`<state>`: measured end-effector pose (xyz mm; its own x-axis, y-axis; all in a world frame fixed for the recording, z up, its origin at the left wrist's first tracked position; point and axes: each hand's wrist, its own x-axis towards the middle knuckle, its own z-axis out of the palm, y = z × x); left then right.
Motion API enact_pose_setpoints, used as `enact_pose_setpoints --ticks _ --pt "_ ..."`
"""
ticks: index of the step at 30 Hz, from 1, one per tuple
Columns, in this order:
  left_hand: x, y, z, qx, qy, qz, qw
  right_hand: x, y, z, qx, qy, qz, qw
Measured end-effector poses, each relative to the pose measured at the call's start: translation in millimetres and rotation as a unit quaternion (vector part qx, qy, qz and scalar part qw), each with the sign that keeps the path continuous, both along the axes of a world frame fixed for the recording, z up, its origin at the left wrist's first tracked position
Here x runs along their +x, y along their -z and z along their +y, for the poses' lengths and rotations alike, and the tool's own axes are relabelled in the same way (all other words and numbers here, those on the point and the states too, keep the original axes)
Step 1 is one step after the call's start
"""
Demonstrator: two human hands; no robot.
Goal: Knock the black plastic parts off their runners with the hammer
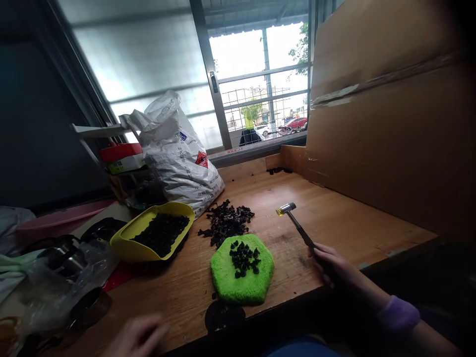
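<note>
My right hand [327, 263] is closed around the dark handle of a small hammer [297, 225]. The hammer has a metal head with a yellow face, held above the tabletop. Left of it lies a bright green fuzzy hexagonal pad [241, 290], with a cluster of small black parts [243, 258] on top. At the bottom edge, my left hand [136, 334] is low over the table's front, blurred and partly cut off; whether it grips anything does not show. Behind the pad spreads a loose pile of black pieces [228, 220].
A yellow scoop-shaped tray [124, 248] holds many small black parts. Behind it leans a white woven sack [182, 163]. A large cardboard sheet [375, 109] stands along the right side. Plastic bags [55, 292] and a dark cup [89, 307] crowd the left. A window [260, 84] is behind.
</note>
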<state>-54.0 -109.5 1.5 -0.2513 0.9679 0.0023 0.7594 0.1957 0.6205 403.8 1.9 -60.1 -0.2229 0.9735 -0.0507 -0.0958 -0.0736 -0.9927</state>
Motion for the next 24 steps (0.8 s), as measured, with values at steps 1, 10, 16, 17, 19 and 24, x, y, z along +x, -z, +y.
enact_pose_setpoints --ticks 1,10,16,17,19,24 --pt "7.8 -2.7 24.9 0.006 0.075 0.006 0.997 0.5 1.3 0.8 0.000 -0.002 0.003 1.000" --pt "67.5 25.3 211.0 0.159 0.117 0.190 0.962 4.3 13.8 9.4 -0.001 -0.017 0.013 1.000" --pt "56.1 34.5 164.5 0.150 0.125 0.242 0.951 8.2 12.0 9.0 -0.011 -0.023 0.025 0.999" --pt "53.1 34.9 155.2 0.150 0.135 0.251 0.947 8.7 11.6 8.6 -0.013 -0.025 0.027 0.999" --pt "46.5 36.8 139.3 0.149 0.140 0.258 0.944 9.0 11.3 7.5 -0.016 -0.024 0.029 0.999" --pt "29.1 43.0 120.0 0.138 0.094 0.198 0.966 7.0 11.3 6.0 -0.013 -0.006 0.020 1.000"
